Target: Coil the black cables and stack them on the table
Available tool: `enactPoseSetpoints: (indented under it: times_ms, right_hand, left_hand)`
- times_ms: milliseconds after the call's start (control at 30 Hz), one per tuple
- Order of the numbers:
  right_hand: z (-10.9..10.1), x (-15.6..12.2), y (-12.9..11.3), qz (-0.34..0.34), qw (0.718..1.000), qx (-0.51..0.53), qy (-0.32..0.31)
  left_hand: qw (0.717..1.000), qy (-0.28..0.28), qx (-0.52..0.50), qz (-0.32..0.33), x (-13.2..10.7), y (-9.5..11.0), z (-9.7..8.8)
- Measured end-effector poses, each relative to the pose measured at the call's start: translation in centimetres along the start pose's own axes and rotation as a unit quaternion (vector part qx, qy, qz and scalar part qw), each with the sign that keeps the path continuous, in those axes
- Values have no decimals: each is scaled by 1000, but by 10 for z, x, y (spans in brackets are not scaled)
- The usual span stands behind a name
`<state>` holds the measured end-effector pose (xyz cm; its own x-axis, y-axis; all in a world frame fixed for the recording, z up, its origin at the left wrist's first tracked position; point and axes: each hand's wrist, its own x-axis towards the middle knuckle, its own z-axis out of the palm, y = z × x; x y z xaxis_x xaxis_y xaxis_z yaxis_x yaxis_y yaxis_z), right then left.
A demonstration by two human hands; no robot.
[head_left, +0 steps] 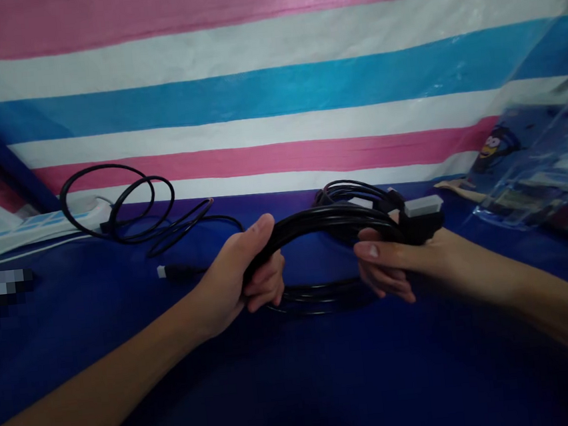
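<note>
A coiled black cable (324, 217) is stretched between my two hands above the blue table. My left hand (250, 276) is closed around the coil's left side, thumb on top. On the right side, my right hand (393, 259) grips the coil with its fingers curled under it. A black connector with a pale cap (423, 207) rests over the right hand's thumb side. Left of my left hand, a small black plug (179, 270) with a light tip hangs or lies near the table. The coil's lower strands (322, 293) loop below, between the hands.
Another bundle of black cable (349, 190) lies behind the held coil. At left, a loose black cable (120, 239) loops beside a white power strip (39, 226). Clear plastic packaging (525, 169) stands at right. A striped sheet (272, 87) hangs behind the blue table (305, 385).
</note>
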<state>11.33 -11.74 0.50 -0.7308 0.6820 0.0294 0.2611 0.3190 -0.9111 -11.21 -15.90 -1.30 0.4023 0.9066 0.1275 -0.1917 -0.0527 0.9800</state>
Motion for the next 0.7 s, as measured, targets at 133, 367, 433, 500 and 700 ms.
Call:
enactPoseSetpoints:
  times_ms: [133,367,433,500,700]
  right_hand:
    - [-9,0,7,3,997,18,-71]
    - [3,3,1,10,992,128,6]
    - [8,1,-12,24,984,162,73]
    - [6,0,-26,20,975,170,140]
    - [-52,2,-40,-43,916,-72,392]
  left_hand:
    - [998,-58,20,1,-2,-4,-2]
    - [1000,14,10,-25,1,-1,6]
    - [998,63,-4,-30,3,5,14]
    - [995,95,-2,-34,11,16,23]
    - [992,111,42,-32,88,55,47]
